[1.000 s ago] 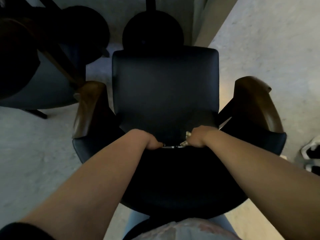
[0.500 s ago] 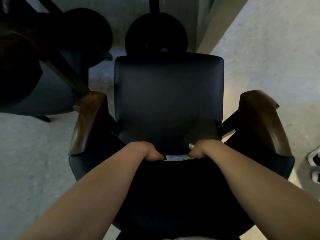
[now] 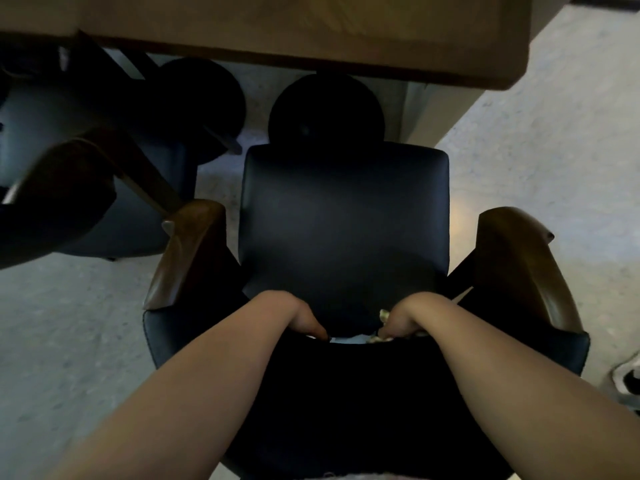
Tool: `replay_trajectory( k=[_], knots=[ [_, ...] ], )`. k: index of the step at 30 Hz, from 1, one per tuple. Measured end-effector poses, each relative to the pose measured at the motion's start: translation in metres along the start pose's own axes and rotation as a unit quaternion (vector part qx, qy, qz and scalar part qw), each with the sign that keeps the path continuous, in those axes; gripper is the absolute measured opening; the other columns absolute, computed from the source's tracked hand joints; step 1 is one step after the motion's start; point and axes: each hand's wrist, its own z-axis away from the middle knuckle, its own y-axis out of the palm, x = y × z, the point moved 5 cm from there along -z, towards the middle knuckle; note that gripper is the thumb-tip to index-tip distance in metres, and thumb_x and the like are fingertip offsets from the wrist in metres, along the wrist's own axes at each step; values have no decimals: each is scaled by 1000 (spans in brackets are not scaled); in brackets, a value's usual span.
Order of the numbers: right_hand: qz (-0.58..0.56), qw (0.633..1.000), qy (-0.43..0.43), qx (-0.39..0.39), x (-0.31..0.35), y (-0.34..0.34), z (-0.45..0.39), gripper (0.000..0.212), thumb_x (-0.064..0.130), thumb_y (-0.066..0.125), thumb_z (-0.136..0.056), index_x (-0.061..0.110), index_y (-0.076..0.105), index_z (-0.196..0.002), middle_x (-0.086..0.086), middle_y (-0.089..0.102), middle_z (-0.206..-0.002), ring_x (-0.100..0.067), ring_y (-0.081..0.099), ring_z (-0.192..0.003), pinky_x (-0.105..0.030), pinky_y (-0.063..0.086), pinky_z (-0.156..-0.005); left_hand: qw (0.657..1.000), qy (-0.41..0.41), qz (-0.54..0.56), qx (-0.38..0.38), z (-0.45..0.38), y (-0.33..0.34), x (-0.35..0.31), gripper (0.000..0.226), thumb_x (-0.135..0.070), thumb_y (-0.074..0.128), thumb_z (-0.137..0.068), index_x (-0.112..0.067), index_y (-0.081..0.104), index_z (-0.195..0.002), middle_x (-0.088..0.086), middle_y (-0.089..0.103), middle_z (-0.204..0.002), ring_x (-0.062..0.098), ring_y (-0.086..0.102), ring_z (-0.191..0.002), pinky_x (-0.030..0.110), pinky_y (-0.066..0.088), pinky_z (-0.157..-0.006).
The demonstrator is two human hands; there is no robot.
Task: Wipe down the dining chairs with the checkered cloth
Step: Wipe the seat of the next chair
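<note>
A dark leather dining chair (image 3: 343, 216) with wooden armrests stands right below me, seen from behind its backrest. My left hand (image 3: 304, 320) and my right hand (image 3: 398, 323) both curl over the top edge of the backrest, fingers hooked down out of sight. A pale scrap of the checkered cloth (image 3: 377, 336) shows under and beside my right hand; a light strip runs between the two hands. Most of the cloth is hidden.
A wooden table edge (image 3: 311, 46) spans the top. A second dark chair (image 3: 79, 188) stands at the left, close to the left armrest (image 3: 183, 251). Round dark table bases (image 3: 325, 112) sit ahead. A shoe (image 3: 627, 375) is at the right on the grey floor.
The view has tilted up and the table edge has come into sight. Both hands stay gripped on the backrest top, and the chair sits lower in view.
</note>
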Motion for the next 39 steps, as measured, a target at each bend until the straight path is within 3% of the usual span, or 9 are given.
replay_trajectory(
  k=[3, 7, 11, 15, 22, 26, 29, 33, 39],
  knots=[
    [22, 999, -1, -28, -1, -14, 8, 46, 47, 41, -98, 11, 51, -125, -7, 60, -104, -16, 55, -77, -25, 40, -78, 1000, 3, 10, 5, 8, -14, -4, 75, -69, 62, -72, -20, 59, -129, 3, 59, -124, 22, 58, -101, 35, 45, -98],
    [49, 997, -9, -60, 0, -42, 16, 40, 47, 41, -97, 14, 55, -115, -3, 56, -84, -16, 52, -69, -24, 40, -70, 1000, 10, 9, -12, 11, -40, -10, 73, -68, 63, -72, -21, 59, -128, 1, 57, -114, 22, 58, -95, 33, 46, -93],
    [58, 996, -5, -65, 3, -73, 20, 37, 47, 42, -97, 14, 57, -97, -3, 55, -80, -16, 52, -68, -25, 41, -66, 1000, 2, 22, -5, 0, -65, -8, 55, -70, 64, -69, -27, 61, -102, -1, 59, -104, 16, 60, -83, 32, 47, -86],
    [64, 995, 4, -74, 7, -96, 21, 37, 44, 39, -99, 15, 52, -79, -3, 53, -77, -14, 48, -64, -26, 40, -65, 1000, 3, 24, -17, -9, -86, -8, 55, -70, 64, -68, -28, 58, -104, -1, 59, -106, 18, 60, -89, 33, 47, -92],
    [42, 996, -15, -72, 15, -109, 17, 32, 40, 39, -100, 12, 52, -91, -5, 53, -86, -17, 51, -72, -28, 42, -78, 999, 2, 21, -34, -19, -102, -5, 43, -66, 64, -73, -26, 61, -88, -4, 61, -91, 15, 60, -83, 30, 46, -86],
    [37, 995, -29, -90, 17, -108, 17, 38, 38, 41, -99, 10, 50, -122, -8, 55, -102, -20, 54, -80, -28, 40, -80, 998, 3, 19, -62, -19, -99, -3, 44, -66, 64, -73, -27, 62, -95, -3, 59, -97, 14, 57, -78, 26, 42, -80],
    [45, 991, -30, -121, 16, -103, 18, 53, 41, 45, -97, 10, 41, -141, -11, 51, -131, -21, 52, -97, -27, 38, -85, 995, 15, 0, -94, -23, -92, -4, 61, -67, 61, -74, -24, 64, -118, 0, 55, -104, 16, 52, -83, 26, 38, -80],
    [79, 979, -29, -188, 14, -98, 17, 53, 46, 48, -94, 13, 50, -136, -8, 48, -140, -23, 51, -120, -25, 36, -86, 995, 7, 7, -101, -35, -78, 1, 75, -70, 61, -73, -20, 59, -129, 4, 59, -128, 19, 55, -98, 29, 42, -90],
    [54, 971, -13, -231, 12, -93, 7, 57, 48, 52, -88, 12, 53, -133, -8, 49, -139, -24, 50, -122, -25, 36, -84, 994, 5, 16, -111, -43, -71, 5, 81, -72, 58, -69, -19, 59, -130, 5, 59, -131, 18, 50, -92, 27, 39, -86]
  ],
)
